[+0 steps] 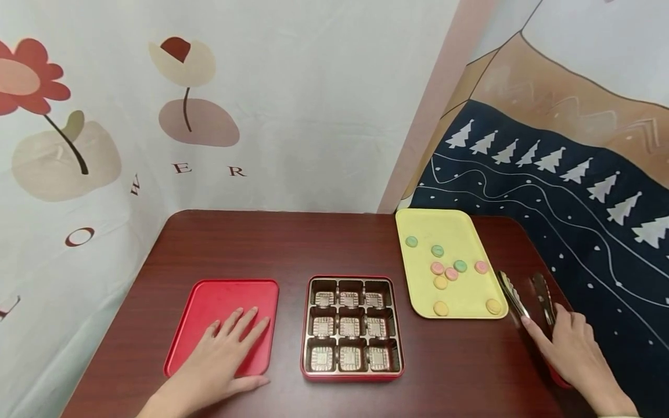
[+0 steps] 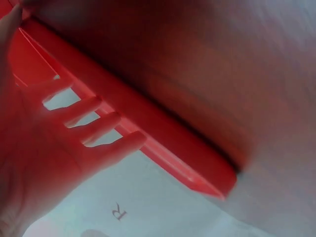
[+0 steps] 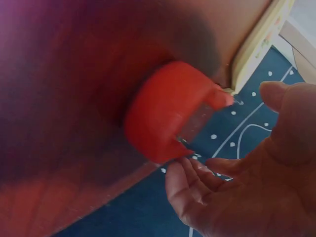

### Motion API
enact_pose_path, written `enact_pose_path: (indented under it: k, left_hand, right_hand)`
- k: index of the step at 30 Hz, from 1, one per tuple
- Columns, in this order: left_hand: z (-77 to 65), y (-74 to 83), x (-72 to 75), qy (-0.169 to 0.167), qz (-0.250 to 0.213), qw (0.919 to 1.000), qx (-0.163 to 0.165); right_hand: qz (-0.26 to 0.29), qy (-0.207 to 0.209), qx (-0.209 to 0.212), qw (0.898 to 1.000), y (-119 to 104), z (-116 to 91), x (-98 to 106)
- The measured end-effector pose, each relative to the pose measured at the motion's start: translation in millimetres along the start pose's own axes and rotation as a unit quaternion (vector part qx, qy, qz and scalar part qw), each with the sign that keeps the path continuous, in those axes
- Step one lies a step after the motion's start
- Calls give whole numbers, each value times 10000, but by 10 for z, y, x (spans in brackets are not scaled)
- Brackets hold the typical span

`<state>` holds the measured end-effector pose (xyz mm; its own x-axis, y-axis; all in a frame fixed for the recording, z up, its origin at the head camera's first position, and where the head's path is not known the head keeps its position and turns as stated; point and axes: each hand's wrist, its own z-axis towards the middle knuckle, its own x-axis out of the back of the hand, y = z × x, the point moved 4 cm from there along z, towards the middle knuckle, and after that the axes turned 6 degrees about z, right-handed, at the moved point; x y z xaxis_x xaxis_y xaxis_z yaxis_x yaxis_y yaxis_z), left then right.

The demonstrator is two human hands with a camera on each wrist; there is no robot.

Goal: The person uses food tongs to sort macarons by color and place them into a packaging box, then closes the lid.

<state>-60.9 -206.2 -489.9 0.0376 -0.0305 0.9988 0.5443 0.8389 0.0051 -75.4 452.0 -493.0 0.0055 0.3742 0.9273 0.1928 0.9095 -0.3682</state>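
On the left, my left hand spreads its straight fingers over a red rectangular lid or tray. The left wrist view shows the fingertips at the lid's side. At the right edge of the table, my right hand is around metal tongs with a red end. Its thumb is by one arm and its fingers by the other. In the right wrist view the thumb stands apart from the tongs, with the loosely bent fingers beside the red end. The tongs' arms are spread.
A red-rimmed box with a bronze divided insert sits in the middle, its compartments bare. Behind it to the right, a yellow tray bears several small round green, pink and yellow macaron-like pieces. Printed curtains hang behind the dark wooden table.
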Motion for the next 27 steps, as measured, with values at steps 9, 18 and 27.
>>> enact_pose_path:
  k: [9,18,27]
  left_hand:
    - [187,316,88,639,-551,9962,-202]
    - [482,368,120,478,-1202,9911,-299]
    - [627,324,82,44,-1739,9840,-372]
  right_hand:
    - [60,-305,-135,9994,123,-57,-107]
    - [13,-263,-428,9987,172,-125,-125]
    - [286,-1,-943,9951,221,-181,-21]
